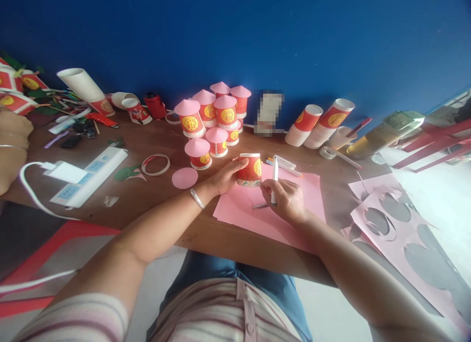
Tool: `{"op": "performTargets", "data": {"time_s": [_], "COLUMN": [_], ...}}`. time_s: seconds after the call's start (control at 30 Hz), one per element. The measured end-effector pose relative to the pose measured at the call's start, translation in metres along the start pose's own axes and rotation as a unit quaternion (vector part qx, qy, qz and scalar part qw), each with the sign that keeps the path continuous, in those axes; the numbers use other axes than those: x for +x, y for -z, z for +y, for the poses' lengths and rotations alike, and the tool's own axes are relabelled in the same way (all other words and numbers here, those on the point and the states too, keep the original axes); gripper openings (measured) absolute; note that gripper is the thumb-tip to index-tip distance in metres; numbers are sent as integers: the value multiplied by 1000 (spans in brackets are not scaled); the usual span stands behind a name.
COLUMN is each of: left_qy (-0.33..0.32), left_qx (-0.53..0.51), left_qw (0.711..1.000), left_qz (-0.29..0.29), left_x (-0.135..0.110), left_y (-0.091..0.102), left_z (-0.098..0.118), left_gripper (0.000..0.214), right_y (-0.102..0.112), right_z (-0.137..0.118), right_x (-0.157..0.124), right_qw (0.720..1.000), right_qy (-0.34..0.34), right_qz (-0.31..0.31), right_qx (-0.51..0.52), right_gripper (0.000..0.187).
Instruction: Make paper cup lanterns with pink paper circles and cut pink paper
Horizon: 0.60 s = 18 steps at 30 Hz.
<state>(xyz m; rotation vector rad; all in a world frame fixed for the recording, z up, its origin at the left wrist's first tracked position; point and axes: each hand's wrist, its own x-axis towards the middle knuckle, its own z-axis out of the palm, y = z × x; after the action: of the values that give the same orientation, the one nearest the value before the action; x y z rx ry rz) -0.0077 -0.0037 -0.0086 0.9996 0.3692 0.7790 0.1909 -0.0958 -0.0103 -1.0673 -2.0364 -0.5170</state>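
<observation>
My left hand (227,176) grips a red paper cup (250,170) with a gold emblem, held just above pink paper sheets (235,209). Dark marks and a patterned pale band show low on the cup. In my right hand (289,198) a white marker pen (275,177) stands nearly upright, close to the cup's right side. A grey pen-like piece (260,205) lies on the sheets beside that hand. Behind the sheets are more pens (285,165). Left of my left hand lies a pink paper disc (185,178).
Several red cups with pink cone roofs (197,148) stand behind my hands. Stacked paper cups (329,121), a tape roll (327,152) and a bottle (384,133) are at right, above cut pink scraps (393,224). At left are a power strip (90,177) and another person's arm (14,145).
</observation>
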Motion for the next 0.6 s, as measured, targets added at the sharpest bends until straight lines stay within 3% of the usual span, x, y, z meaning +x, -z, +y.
{"op": "performTargets", "data": {"time_s": [0.17,0.37,0.47,0.6], "left_qy": [-12,-10,-15,-28], "left_qx": [40,155,220,198], "left_qw": [999,986,973,978], "left_qz": [-4,59,63,67], "left_x": [-1,-3,-4,-3], "left_y": [-7,-5,-8,-12], "left_z": [2,1,5,8], "left_gripper": [56,67,65,58], "right_y": [-2,-2,-2,-3], "right_z": [0,1,1,3], "right_x": [-2,-3,-4,-6], "right_qw": [1000,1000,1000,1000], "right_qy": [4,2,-1,-7], "right_qz": [-5,-9,-14,-17], "right_qx": [0,4,3,2], "right_gripper": [16,15,15,13]}}
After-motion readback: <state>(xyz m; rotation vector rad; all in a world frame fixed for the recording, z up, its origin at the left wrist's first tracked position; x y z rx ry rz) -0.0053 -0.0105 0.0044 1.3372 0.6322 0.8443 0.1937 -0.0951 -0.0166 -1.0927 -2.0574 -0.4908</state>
